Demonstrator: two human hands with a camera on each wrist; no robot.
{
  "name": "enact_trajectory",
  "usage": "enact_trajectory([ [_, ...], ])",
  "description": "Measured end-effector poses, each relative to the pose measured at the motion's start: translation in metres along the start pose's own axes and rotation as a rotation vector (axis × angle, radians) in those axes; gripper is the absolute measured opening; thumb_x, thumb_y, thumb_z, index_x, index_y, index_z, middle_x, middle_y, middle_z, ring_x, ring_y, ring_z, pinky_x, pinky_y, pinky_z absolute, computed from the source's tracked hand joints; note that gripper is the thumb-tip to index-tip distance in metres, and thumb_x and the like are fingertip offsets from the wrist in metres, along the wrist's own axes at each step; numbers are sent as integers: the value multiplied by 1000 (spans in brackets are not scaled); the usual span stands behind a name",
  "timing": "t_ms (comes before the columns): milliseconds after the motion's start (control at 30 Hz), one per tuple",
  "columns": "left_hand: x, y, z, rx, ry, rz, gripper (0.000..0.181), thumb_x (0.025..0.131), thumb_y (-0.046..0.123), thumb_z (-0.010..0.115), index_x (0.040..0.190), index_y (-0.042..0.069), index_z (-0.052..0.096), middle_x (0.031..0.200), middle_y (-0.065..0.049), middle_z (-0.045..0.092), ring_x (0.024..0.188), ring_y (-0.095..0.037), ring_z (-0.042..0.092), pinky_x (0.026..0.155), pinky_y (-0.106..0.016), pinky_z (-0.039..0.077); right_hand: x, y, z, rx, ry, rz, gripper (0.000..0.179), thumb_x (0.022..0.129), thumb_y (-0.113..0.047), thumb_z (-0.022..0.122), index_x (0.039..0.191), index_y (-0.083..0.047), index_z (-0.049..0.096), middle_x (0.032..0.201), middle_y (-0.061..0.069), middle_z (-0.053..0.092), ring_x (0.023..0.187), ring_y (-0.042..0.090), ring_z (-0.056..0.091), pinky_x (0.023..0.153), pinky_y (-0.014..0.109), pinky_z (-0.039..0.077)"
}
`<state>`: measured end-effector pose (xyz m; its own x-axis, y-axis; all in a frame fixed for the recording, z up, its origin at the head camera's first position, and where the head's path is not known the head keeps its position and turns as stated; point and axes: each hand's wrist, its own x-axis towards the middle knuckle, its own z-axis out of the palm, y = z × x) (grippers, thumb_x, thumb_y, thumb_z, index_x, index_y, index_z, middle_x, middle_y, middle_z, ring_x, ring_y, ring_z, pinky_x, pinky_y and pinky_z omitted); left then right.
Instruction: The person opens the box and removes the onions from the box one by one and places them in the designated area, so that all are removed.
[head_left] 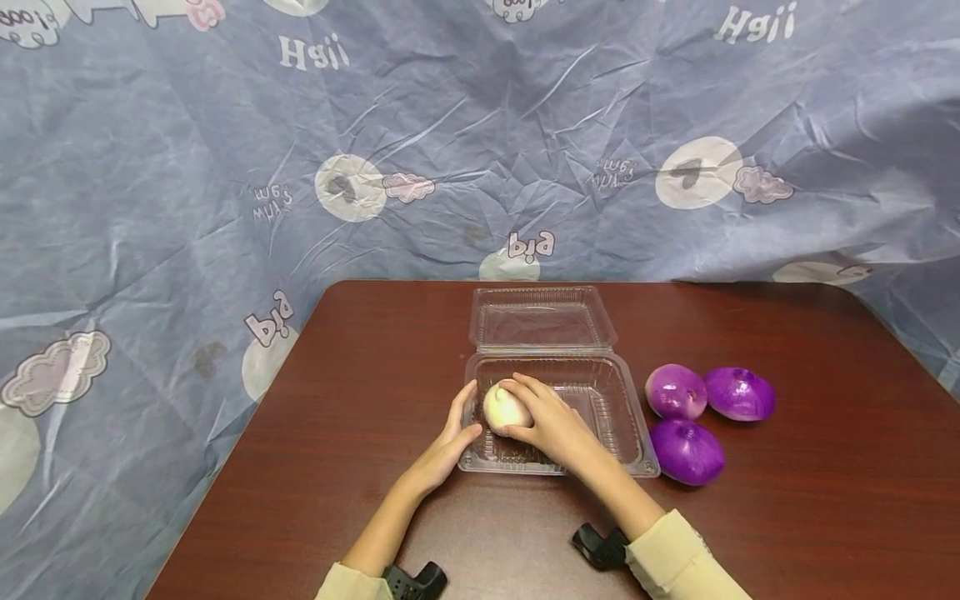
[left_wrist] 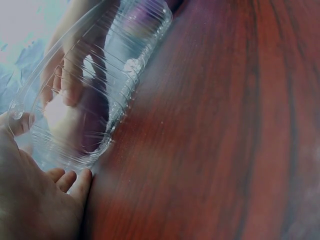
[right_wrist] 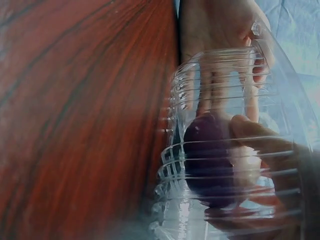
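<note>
My right hand (head_left: pixel 551 421) grips an onion (head_left: pixel 504 410), pale on top and purple below, at the left end of a clear plastic clamshell box (head_left: pixel 637 417). Through the box's wall, the right wrist view shows the onion's dark purple side (right_wrist: pixel 207 162). At the box's left side is my left hand (head_left: pixel 446 442), thumb near the rim and fingers fairly straight along the outside. In the left wrist view those fingertips (left_wrist: pixel 75 182) lie against the lower end wall. The box's lid (head_left: pixel 542 321) lies folded back behind it.
To the right of the box are three more onions: a purple-and-pale one (head_left: pixel 677 392), a bright purple one (head_left: pixel 740 394) behind, and another purple one (head_left: pixel 687 452) close to the box corner. A blue printed cloth (head_left: pixel 450 150) hangs behind the dark wooden table (head_left: pixel 360 350).
</note>
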<state>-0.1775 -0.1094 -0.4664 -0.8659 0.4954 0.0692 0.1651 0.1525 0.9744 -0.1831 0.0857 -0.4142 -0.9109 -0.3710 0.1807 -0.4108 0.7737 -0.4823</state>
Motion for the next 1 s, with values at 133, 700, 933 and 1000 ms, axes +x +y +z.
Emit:
enact_trajectory([
  [133,-1,-1,-1,7,7,-2,62,94,21,30,144,26,-5,152,-10,-9,139,-32,-16,103,-69,-1,0,-2,-3,-14,-6,15,63,73,-39,71,129,-22,49,139,8,44,122,35,46,77,64,44],
  [700,0,1,0,7,6,26,61,95,18,30,145,20,-5,152,-12,-8,139,-32,-13,106,-66,2,-10,-2,-16,-36,102,-8,63,71,-34,75,128,-20,51,137,8,46,122,35,46,78,59,47],
  [933,0,0,1,6,-2,33,61,95,19,29,145,19,-6,152,-13,-11,138,-34,-16,104,-67,-1,-14,-3,-24,5,153,2,64,72,-33,74,129,-19,50,138,10,45,123,35,45,84,59,44],
  [1000,0,0,1,5,-2,30,62,95,19,29,145,19,-6,152,-13,-11,138,-35,-17,104,-68,-1,-15,-2,-25,18,166,6,64,72,-31,75,129,-18,50,138,10,45,123,35,44,87,58,43],
])
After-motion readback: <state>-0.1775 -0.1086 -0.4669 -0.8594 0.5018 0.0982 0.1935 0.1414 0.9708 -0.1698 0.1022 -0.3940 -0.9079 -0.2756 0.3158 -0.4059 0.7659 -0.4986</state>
